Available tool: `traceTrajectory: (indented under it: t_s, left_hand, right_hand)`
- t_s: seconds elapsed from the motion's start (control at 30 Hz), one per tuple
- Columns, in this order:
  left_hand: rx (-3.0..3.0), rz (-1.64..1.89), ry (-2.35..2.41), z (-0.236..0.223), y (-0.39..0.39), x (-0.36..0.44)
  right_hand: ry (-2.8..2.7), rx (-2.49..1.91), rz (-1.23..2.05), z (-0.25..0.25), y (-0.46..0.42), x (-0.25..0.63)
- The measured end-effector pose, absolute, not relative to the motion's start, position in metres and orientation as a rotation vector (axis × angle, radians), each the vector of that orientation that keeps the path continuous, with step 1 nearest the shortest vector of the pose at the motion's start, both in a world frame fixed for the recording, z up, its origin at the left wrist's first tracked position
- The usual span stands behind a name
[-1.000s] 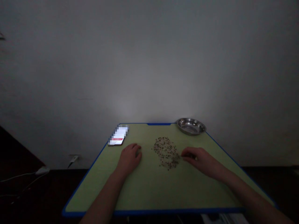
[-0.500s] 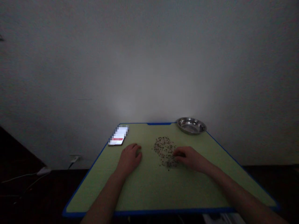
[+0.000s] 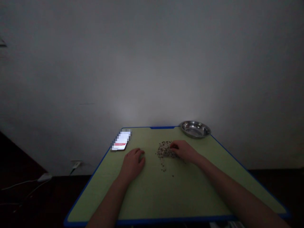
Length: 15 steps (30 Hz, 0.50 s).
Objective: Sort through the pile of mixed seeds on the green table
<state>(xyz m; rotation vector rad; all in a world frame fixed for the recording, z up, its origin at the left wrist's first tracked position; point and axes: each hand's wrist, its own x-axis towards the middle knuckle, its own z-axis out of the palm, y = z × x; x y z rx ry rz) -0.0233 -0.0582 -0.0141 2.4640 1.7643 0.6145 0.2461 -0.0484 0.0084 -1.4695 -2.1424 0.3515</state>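
The dark and pale grains (image 3: 163, 152) look only partly gathered: most lie in one patch mid-worktop (image 3: 147, 196), with strays (image 3: 163, 170) nearer the person. The right hand (image 3: 186, 150) curls at the patch, whether pinching any I cannot tell; the left hand's (image 3: 132, 163) grip rests loosely spread.

The table (image 3: 147, 196) bears a phone (image 3: 121, 141) left, grains (image 3: 163, 152) centrally, bowl (image 3: 196, 130) back right.

From my remote seat I see tiny loose grains (image 3: 163, 150) speckled beige and blackish — a pale-green, blue-edged rectangular tabletop (image 3: 147, 196), a silver metal bowl (image 3: 195, 130), a lit white-and-red phone screen (image 3: 122, 139).
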Motion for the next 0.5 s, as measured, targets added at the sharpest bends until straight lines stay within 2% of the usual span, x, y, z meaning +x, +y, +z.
traceTrajectory:
  t_s: [0.27,0.5]
  left_hand:
    - [2.44,0.603,1.774,-0.013,-0.059,-0.022]
    - [2.453,0.623,1.756,-0.016,-0.057,-0.023]
  right_hand:
    - [-2.157,-1.493,0.338,0.013,-0.041,0.255]
    - [-2.244,-1.425,0.581,0.015,-0.071,0.267]
